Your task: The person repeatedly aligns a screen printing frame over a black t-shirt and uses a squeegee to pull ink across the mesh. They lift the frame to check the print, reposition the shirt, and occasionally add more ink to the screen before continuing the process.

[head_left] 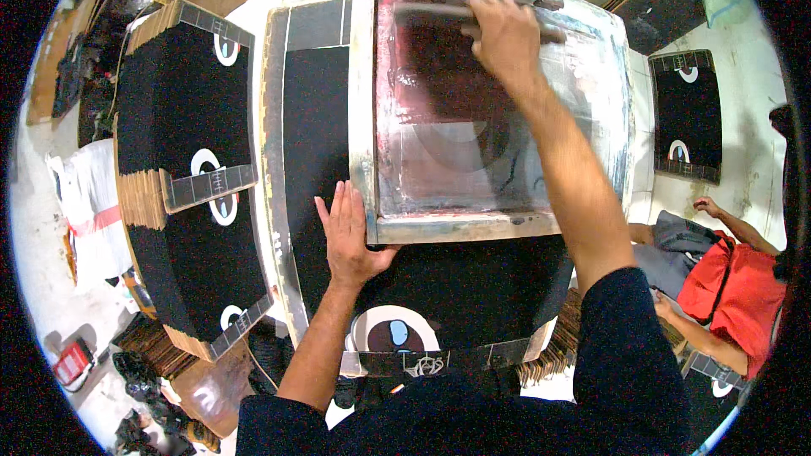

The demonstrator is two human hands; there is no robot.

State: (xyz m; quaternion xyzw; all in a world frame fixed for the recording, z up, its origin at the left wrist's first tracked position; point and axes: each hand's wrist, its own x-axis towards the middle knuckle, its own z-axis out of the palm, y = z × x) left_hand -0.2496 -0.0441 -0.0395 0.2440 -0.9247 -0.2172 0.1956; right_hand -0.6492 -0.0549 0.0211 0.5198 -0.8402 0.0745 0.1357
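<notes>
A metal-framed printing screen (365,110) lies flat over a black sheet (317,118) on the work table. My right hand (505,34) grips a squeegee (431,10) at the far end of the screen, amid reddish ink. My left hand (348,236) presses flat on the black sheet, its thumb against the frame's near left corner. A printed white and dark round design (395,333) shows on the sheet near my body.
Stacks of black printed sheets (182,110) sit at my left, another stack (203,270) below it. A single printed sheet (688,114) lies on the floor at right. A seated person in red (731,291) is at lower right. Clutter fills the left floor.
</notes>
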